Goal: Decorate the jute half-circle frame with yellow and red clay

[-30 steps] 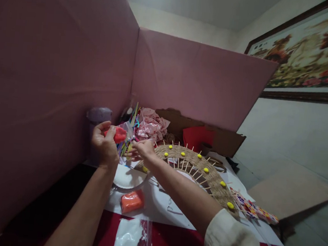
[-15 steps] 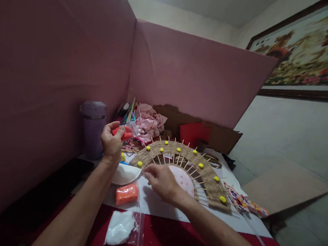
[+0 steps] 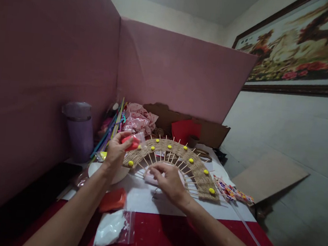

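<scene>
My left hand (image 3: 116, 151) is closed round a small clear bag of red clay (image 3: 133, 142), raised over the left end of the woven twine fan (image 3: 176, 148). This arch-shaped fan has thin wooden sticks and yellow clay dots on its band. In front of its inner half-circle of pale pink fabric (image 3: 151, 178), my right hand (image 3: 170, 182) has its fingertips pinched together; whatever they hold, if anything, is too small to make out. A folded white half-disc (image 3: 120, 175) lies under my left wrist. Nearer me are an orange clay packet (image 3: 113, 200) and a bag of white clay (image 3: 109, 228).
A purple tumbler (image 3: 79, 138) stands at the left. Crumpled pink fabric (image 3: 141, 120), coloured sticks (image 3: 117, 120) and red sheets (image 3: 185, 129) lie at the back before a pink partition (image 3: 180, 70). Floral wrapped material (image 3: 232, 192) and a clear rod (image 3: 248, 228) lie right.
My view has shifted, moving the table's contents left in the picture. My left hand has lowered with the red clay bag. My right hand has moved right, across the pink half-circle.
</scene>
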Demonstrator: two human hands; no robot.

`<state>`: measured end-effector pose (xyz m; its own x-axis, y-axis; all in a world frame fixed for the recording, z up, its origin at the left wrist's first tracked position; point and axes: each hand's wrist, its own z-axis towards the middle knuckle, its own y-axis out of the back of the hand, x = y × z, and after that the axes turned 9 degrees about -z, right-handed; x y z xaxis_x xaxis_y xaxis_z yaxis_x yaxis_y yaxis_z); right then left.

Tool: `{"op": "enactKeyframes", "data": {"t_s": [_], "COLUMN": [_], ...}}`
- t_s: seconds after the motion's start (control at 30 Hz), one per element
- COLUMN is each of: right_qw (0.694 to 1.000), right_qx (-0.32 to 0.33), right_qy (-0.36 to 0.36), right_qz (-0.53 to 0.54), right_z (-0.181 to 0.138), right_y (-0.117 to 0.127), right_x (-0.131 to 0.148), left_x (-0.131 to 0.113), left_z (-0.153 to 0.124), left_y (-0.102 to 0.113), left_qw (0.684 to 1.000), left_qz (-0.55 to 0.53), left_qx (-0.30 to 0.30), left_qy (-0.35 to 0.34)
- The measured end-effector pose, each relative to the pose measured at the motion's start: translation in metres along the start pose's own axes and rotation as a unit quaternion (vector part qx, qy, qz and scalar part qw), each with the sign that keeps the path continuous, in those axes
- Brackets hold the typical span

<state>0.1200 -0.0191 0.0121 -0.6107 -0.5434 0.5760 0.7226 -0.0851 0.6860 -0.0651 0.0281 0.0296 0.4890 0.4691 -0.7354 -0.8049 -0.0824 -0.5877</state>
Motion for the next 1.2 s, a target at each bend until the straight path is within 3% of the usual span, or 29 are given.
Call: {"op": "enactKeyframes", "data": {"t_s": [0.17,0.33,0.47,0.6,0.73,0.8,1.0,1.2], "right_qw": [0.976,0.927,0.902,0.883,0.882,0.884,0.911,0.914], "right_qx": [-0.092,-0.068,-0.104,-0.161,-0.178,-0.171,-0.161,-0.159], "right_qy": [-0.053,-0.118,-0.149,-0.174,-0.165,-0.163,-0.115,-0.104], "right_qz": [0.189,0.351,0.392,0.404,0.404,0.403,0.363,0.359], "right_z": [-0.012,-0.021,-0.023,-0.023,-0.025,-0.026,-0.03,-0.032], "right_y": [0.01,0.0,0.003,0.011,0.011,0.009,0.007,0.007], "right_x": [-0.026,-0.033,-0.039,-0.046,-0.046,-0.044,-0.039,-0.032], "left_x": [0.021,0.027,0.001,-0.03,-0.03,-0.025,-0.025,-0.03], "left_z": [-0.032,-0.047,-0.057,-0.099,-0.147,-0.156,-0.137,-0.117], "left_y": [-0.022,-0.041,-0.045,-0.021,0.021,0.038,0.063,0.069], "left_qw": [0.99,0.948,0.843,0.715,0.589,0.555,0.531,0.507], "left_qz": [0.045,0.223,0.434,0.574,0.69,0.712,0.761,0.781], "left_qx": [0.115,0.226,0.305,0.376,0.4,0.405,0.313,0.286], "left_qy": [0.074,0.027,-0.085,-0.138,-0.133,-0.143,-0.203,-0.228]}}
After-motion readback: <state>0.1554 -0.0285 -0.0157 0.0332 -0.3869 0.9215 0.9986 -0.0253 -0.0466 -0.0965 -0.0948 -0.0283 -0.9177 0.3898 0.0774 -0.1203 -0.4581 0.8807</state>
